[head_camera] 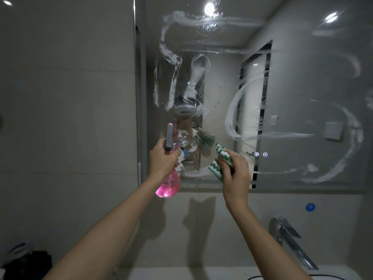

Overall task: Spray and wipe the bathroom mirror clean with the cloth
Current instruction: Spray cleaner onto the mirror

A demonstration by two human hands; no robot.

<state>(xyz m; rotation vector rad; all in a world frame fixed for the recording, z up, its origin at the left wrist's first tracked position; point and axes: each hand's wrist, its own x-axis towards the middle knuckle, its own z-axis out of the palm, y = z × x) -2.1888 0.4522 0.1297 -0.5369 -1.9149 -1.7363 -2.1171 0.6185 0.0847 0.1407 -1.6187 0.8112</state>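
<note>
At centre frame the left hand [162, 158] grips a pink spray bottle [169, 183], nozzle up toward the mirror [292, 87]. Just right of it, the right hand [236, 176] clutches a bunched green-and-white cloth [219, 160] near the glass. White foam smears [232, 116] streak the mirror; a chrome faucet [288, 237] sits lower right

Mirror [292, 81]: glossy glass, streaked with white foamy smears. Spray bottle [169, 184]: translucent pink plastic, smooth, with opaque grey plastic head; cloth [223, 158]: soft woven fabric, matt, green-and-white zigzag. Faucet [290, 239]: polished chrome metal; wall tiles [66, 118]: smooth, semi-gloss.
</note>
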